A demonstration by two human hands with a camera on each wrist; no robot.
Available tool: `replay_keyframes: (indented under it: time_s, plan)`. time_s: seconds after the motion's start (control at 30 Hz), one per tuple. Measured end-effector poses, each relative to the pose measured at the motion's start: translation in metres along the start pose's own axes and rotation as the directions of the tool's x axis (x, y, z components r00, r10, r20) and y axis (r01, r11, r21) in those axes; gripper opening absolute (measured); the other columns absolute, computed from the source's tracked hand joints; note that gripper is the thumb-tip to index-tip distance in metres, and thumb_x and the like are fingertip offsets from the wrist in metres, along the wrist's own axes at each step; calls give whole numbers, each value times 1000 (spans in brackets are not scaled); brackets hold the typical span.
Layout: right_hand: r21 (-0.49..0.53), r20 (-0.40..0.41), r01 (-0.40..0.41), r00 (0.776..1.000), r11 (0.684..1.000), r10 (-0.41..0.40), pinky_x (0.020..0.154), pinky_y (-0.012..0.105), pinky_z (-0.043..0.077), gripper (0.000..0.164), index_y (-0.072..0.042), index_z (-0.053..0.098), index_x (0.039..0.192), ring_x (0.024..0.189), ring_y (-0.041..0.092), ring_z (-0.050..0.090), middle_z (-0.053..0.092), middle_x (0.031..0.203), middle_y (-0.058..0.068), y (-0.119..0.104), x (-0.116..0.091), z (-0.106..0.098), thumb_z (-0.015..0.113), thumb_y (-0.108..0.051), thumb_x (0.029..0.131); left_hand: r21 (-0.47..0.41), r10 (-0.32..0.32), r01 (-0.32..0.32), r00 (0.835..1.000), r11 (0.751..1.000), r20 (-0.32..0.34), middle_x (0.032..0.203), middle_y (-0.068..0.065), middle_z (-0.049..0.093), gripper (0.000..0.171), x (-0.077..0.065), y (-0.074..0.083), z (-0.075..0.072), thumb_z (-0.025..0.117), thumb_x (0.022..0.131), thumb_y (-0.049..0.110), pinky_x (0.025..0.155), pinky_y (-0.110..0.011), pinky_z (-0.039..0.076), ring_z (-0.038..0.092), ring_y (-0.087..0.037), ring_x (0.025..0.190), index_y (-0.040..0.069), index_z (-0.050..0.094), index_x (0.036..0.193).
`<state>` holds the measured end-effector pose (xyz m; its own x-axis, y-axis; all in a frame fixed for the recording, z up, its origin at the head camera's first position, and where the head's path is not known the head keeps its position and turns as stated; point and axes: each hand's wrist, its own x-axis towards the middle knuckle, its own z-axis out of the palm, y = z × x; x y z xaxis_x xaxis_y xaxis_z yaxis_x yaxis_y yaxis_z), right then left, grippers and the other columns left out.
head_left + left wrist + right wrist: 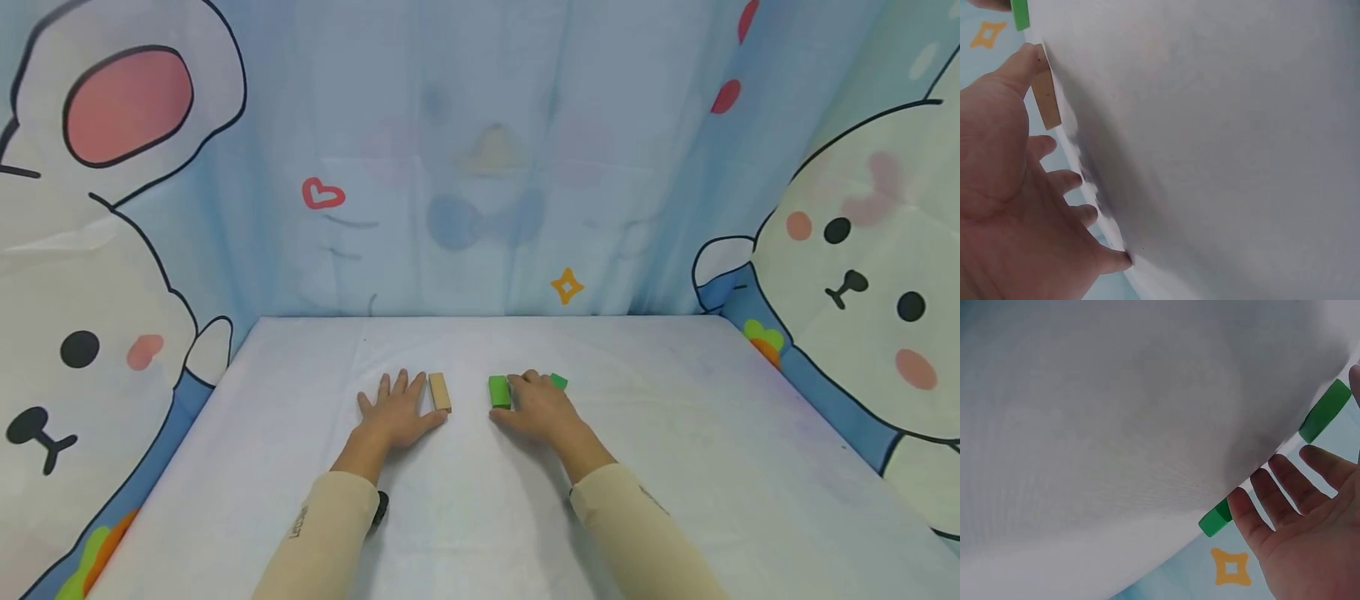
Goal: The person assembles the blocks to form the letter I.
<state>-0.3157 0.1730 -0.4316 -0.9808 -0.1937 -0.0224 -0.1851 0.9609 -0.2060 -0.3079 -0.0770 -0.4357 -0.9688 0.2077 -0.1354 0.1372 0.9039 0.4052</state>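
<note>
In the head view my left hand (393,417) lies palm down on the white table with its fingers spread. Its thumb reaches the near end of a plain wooden block (440,392), while the index finger lies along the block's left side. The left wrist view shows the thumb tip at this wooden block (1046,100). My right hand (542,408) is between two green blocks. One green block (499,392) stands by its thumb and index finger; the other green block (558,381) is partly hidden behind its outer fingers. In the right wrist view, the fingers are extended and the little finger reaches a green block (1215,519).
A white cloth covers the table (480,517). Behind it hangs a light blue curtain (480,100) with a printed orange star (567,286). Cartoon bear prints line the left and right sides. A dark band (380,507) shows at the left sleeve cuff.
</note>
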Motion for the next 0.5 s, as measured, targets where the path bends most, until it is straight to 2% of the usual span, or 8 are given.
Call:
replay_keyframes:
  time_s: [0.23,0.5]
  plan:
    - [-50,-6,6,1000,999,-6,104,56,50,76,-2,49,151,127,41,54,55,144,22,-3,3,1,65,-53,96,5,-22,22,1000,1000,12,173,-19,15,85,3,2,-1,54,100,64,118,-78,3,5,-47,159,19,25,166]
    - [-78,-21,-7,1000,997,5,101,56,51,77,-4,49,152,124,40,53,56,141,22,-4,6,1,66,-54,95,13,-31,30,999,999,17,172,-21,15,85,5,4,1,54,100,63,118,-79,5,6,-49,159,19,24,166]
